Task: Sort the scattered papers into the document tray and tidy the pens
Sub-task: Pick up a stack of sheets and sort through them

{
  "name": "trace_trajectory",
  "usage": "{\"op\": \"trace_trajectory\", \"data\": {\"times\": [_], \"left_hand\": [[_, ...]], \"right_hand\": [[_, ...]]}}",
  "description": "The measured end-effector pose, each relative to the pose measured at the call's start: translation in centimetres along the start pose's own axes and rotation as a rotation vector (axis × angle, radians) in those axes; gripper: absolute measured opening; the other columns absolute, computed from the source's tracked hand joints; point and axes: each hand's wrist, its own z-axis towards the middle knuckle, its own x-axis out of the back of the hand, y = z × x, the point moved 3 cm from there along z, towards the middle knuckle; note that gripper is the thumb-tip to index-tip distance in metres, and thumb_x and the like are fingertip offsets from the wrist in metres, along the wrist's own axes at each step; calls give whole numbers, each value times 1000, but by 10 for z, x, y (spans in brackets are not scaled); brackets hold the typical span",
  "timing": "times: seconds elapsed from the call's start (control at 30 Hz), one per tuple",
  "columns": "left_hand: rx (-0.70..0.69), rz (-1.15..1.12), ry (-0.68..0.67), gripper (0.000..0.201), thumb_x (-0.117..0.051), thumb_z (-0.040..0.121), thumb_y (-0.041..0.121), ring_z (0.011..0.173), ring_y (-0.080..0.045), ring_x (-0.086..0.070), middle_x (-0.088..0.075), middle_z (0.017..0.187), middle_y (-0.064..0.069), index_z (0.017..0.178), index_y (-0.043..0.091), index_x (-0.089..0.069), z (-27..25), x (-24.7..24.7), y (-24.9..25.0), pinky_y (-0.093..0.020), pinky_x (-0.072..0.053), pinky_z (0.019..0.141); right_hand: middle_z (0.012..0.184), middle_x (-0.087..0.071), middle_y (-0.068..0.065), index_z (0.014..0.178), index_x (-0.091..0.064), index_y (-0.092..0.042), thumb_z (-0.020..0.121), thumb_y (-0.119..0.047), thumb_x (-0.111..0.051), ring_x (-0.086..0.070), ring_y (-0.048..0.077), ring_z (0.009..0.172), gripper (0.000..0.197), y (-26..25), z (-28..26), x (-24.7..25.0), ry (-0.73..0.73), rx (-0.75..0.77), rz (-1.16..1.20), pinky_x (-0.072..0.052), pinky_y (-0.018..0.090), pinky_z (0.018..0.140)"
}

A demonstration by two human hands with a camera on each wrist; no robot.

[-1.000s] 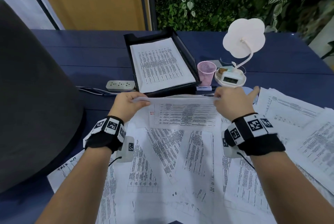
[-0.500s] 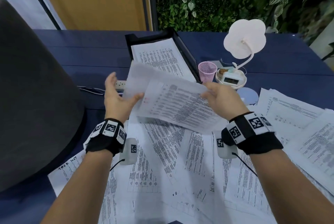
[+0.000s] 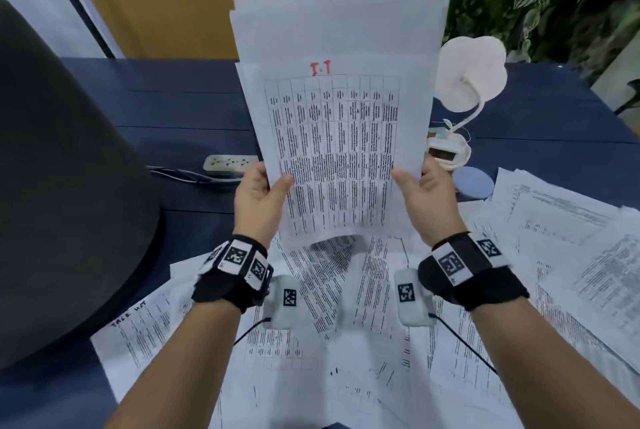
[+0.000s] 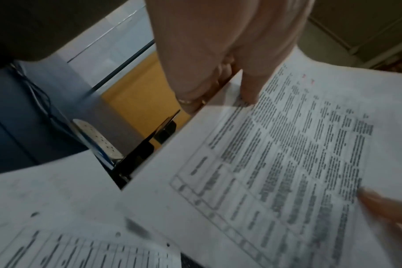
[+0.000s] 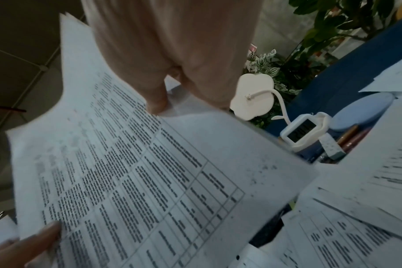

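Note:
I hold a stack of printed sheets [image 3: 339, 117] upright above the table, with a red mark at the top of the front page. My left hand [image 3: 273, 183] pinches its lower left edge, thumb on the front. My right hand [image 3: 412, 176] pinches the lower right edge the same way. Many loose papers [image 3: 346, 342] lie scattered on the blue table [image 3: 166, 110] beneath my wrists. The held stack hides the black document tray in the head view; the tray's edge [image 4: 145, 150] shows in the left wrist view. Brownish pens [image 5: 349, 136] lie by the lamp base.
A white flower-shaped desk lamp [image 3: 467, 79] with a small display base stands at the right. A pale blue round disc [image 3: 472, 183] sits next to it. A power strip [image 3: 230, 164] with its cable lies at the left. A large dark curved object [image 3: 69, 186] fills the left side.
Both hands lifted the sheets off the table and turned them upright; the stack now stands tall before the tray. The left hand went from open against the edge to pinching it.

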Motion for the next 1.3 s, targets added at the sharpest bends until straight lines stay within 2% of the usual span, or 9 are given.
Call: {"op": "trace_trajectory", "data": {"times": [0.2,0.5,0.63,0.77,0.83,0.93,1.07,1.17,1.3], "left_hand": [[43,36,-62,33,-62,88,0,93,1,-65,-67,110,-2,119,9,-56,-7,-5,-14,-17,-51,87],[130,52,-79,40,-66,85,2,108,-17,-63,-67,115,-4,122,11,-55,-5,0,-26,-36,-49,96],[215,136,-133,37,-65,88,16,111,-16,-62,-66,118,-1,124,10,-58,-9,3,-37,-44,-44,103],[218,84,-97,28,-58,93,15,106,-10,-61,-64,120,1,121,19,-59,-2,3,-27,-31,-48,95],[205,30,-85,32,-56,94,15,103,-7,-60,-62,123,1,126,15,-56,6,3,-15,-17,-48,82],[168,40,-70,35,-57,94,17,100,-4,-60,-62,123,3,129,12,-54,22,3,0,-7,-48,71],[156,113,10,53,-61,92,18,108,-11,-60,-59,125,-2,137,15,-34,43,2,3,-35,-50,97],[166,249,-19,79,-64,88,10,119,-20,-51,-49,128,-5,145,31,-14,50,2,-2,-39,-44,100],[57,526,-136,63,-63,85,4,122,-24,-51,-48,137,-2,141,22,-38,70,1,-1,-42,-42,105]], "right_hand": [[114,-65,-1,120,-52,-16,88,-2,-61,-62,5,102,36,13,-7,-4,-18,-50,-28,-48,29,94],[110,-64,-6,124,-48,-12,90,7,-51,-61,-2,99,39,26,-2,-6,-71,-130,-71,-48,16,89],[114,-65,4,122,-52,-16,88,1,-51,-61,22,106,37,63,-2,-2,-190,-340,-218,-48,41,96],[113,-67,8,110,-60,-14,91,-15,-60,-64,27,102,19,90,-11,6,-231,-517,-224,-49,46,95],[109,-67,6,99,-60,-23,94,-18,-57,-65,27,97,8,93,-16,8,-277,-569,-211,-51,46,91],[106,-65,10,94,-57,-20,98,-12,-48,-67,25,68,13,87,-14,5,-247,-575,-58,-55,35,62],[98,-67,9,103,-56,-19,100,-7,-41,-58,14,47,19,64,11,-6,-157,-434,-40,-44,23,42],[83,-63,9,98,-54,-17,99,-7,-42,-52,12,45,16,50,38,-16,-120,-385,-32,-38,20,40],[78,-57,6,109,-53,-14,98,-7,-44,-49,4,37,16,32,88,-30,-83,-350,-59,-34,16,35]]}}
